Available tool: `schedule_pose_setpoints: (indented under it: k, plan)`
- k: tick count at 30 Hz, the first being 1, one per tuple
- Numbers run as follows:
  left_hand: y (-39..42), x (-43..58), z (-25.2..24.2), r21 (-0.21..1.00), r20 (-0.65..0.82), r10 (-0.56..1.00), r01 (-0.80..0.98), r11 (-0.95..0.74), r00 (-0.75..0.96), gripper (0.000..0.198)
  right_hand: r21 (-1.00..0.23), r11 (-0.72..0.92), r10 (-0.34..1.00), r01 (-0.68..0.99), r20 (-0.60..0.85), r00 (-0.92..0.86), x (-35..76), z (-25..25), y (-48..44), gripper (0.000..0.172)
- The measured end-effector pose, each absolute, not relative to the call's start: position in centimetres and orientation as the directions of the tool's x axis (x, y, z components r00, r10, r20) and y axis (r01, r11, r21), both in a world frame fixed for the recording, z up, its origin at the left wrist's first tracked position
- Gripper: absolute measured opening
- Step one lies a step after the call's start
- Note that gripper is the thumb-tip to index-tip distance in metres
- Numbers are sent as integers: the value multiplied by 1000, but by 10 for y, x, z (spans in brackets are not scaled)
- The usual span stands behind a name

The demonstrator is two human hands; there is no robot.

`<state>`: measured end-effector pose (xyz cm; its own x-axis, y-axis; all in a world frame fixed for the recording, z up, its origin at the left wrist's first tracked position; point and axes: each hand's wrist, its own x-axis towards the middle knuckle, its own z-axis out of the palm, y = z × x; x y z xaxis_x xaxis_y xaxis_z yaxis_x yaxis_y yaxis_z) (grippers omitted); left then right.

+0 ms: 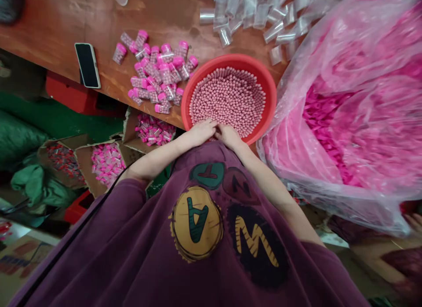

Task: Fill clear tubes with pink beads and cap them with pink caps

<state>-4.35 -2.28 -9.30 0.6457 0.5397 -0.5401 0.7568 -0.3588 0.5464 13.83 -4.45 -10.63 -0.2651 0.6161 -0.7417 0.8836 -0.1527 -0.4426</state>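
Observation:
My left hand [205, 130] and my right hand [228, 134] meet at the near rim of a red plastic basin [271, 89], close against my shirt. The fingers of both are curled inward and partly hidden; what they hold, if anything, I cannot make out. A dense heap of small pink pieces with rounded ends [227, 98] fills the basin, just beyond my fingers. Left of the basin lies a pile of small clear jars with pink lids [165, 71], with similar pink pieces inside.
Empty clear tubes [260, 12] lie at the back. A large plastic bag of bright pink pieces [329, 122] stands at the right. A phone [87, 65] rests at the table's left. Below the edge are cardboard boxes of pink-lidded jars [107, 164]. Another person's arm [376, 258] shows lower right.

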Motion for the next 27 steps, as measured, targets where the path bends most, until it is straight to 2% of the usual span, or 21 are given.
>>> schedule_pose_setpoints:
  k: [3,5,7,9,11,13,14,17,20,24,27]
  plan:
    - [-28,-35,-104,510,-585,609,827,-238,536,36,-488,-242,637,838,-732,-242,144,-112,-45,18]
    - [-21,-39,-110,521,-581,675,845,-120,454,38,-555,-368,652,746,-726,-218,151,-116,-47,6]
    - [-13,-42,-114,566,-570,703,823,-40,426,40,-618,-574,642,537,-747,-173,156,-121,-48,11]
    - [-7,-43,-118,620,-594,711,777,108,376,39,-624,-752,614,214,-780,-120,160,-126,-49,20]
    - [-5,-40,-121,663,-661,700,648,375,270,37,-597,-800,600,-61,-796,-80,164,-130,-50,23]
    - [-8,-36,-121,677,-719,674,389,625,171,37,-576,-771,613,-271,-787,-73,167,-132,-51,27]
    - [-11,-34,-121,683,-728,671,240,690,141,40,-553,-753,617,-356,-782,-89,169,-132,-51,29]
    - [-21,-28,-120,697,-702,699,-71,713,137,58,-437,-718,603,-542,-779,-170,171,-133,-51,27]
    - [-28,-20,-119,714,-661,714,-98,693,230,62,-327,-731,556,-599,-794,-245,170,-131,-50,22]
    - [-26,-5,-115,839,-544,816,121,530,197,42,-274,-762,517,-586,-803,-298,165,-123,-50,24]
    - [-18,2,-105,819,-475,866,439,370,155,39,-320,-800,510,-508,-809,-292,165,-113,-53,25]
